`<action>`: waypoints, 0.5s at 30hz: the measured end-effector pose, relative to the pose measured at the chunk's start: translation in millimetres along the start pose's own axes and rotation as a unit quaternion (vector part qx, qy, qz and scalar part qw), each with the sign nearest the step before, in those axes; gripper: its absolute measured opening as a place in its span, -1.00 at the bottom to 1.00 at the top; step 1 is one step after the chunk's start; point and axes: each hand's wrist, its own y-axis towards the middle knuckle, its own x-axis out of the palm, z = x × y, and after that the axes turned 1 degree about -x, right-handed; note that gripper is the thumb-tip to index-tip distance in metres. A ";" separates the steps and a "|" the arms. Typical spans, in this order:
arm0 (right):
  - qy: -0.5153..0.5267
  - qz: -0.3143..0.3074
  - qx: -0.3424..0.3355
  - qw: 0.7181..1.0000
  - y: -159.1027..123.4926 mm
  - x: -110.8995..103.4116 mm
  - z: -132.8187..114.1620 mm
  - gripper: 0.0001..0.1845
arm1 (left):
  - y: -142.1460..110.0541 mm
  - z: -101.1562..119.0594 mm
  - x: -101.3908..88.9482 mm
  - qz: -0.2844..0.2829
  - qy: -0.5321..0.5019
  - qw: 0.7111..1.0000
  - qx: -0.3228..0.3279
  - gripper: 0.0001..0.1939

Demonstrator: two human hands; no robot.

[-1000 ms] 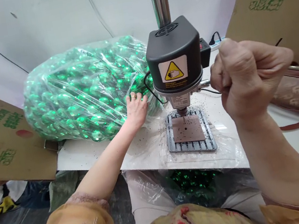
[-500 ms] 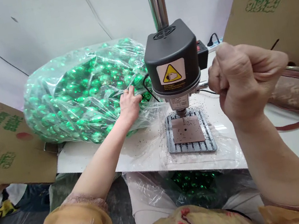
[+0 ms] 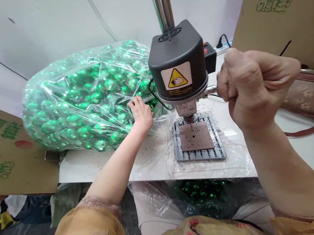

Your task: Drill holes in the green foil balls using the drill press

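A small bench drill [image 3: 177, 66] with a black head stands on a steel column over a slotted base plate [image 3: 198, 141] bearing a brown pad. My right hand [image 3: 255, 85] is a raised fist wrapped round the drill's feed lever [image 3: 212, 90] at the head's right side. My left hand [image 3: 140, 113] reaches into the opening of a big clear plastic bag of green beads [image 3: 82, 100] left of the drill; its fingertips are hidden among the plastic, and I cannot see what they hold.
The drill stands on a white tabletop [image 3: 309, 148] covered with clear film and black specks. Cardboard boxes stand at the left [image 3: 3, 151] and right [image 3: 285, 3]. A brown patterned bag [image 3: 313, 99] lies at right. Another bag of green beads [image 3: 202, 190] sits below the table edge.
My left hand has slid from the bag's lower edge up into its opening. My right fist has stayed on the lever, shifting slightly left.
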 end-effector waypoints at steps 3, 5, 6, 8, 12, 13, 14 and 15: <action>0.007 -0.004 0.004 1.000 -0.8 0.0 -0.8 -0.50 | -3.5 -6.0 5.8 0.064 -0.057 0.995 0.043 -0.39; 0.019 -0.004 0.001 1.000 -0.4 -0.2 0.0 -0.49 | -12.3 -9.7 9.8 0.120 -0.118 0.981 0.093 -0.42; 0.022 -0.004 0.001 1.000 -0.1 -0.4 0.7 -0.49 | -18.8 -10.7 12.5 0.140 -0.152 0.970 0.125 -0.46; 0.023 -0.002 0.003 1.000 0.7 -0.9 1.9 -0.48 | -36.2 -10.2 20.6 0.155 -0.223 0.942 0.196 -0.55; 0.026 -0.006 0.006 1.000 1.7 -2.0 3.3 -0.45 | -81.3 1.1 46.4 0.100 -0.355 0.899 0.239 -0.54; 0.029 -0.009 0.006 1.000 1.9 -2.2 3.2 -0.45 | -92.0 4.9 53.1 0.078 -0.374 0.898 0.219 -0.51; 0.033 -0.011 0.005 0.999 2.0 -2.3 3.0 -0.46 | -101.3 8.5 59.2 0.055 -0.383 0.901 0.198 -0.50; 0.036 -0.013 0.003 0.999 2.1 -2.3 2.8 -0.47 | -108.9 11.8 64.2 0.032 -0.382 0.905 0.182 -0.50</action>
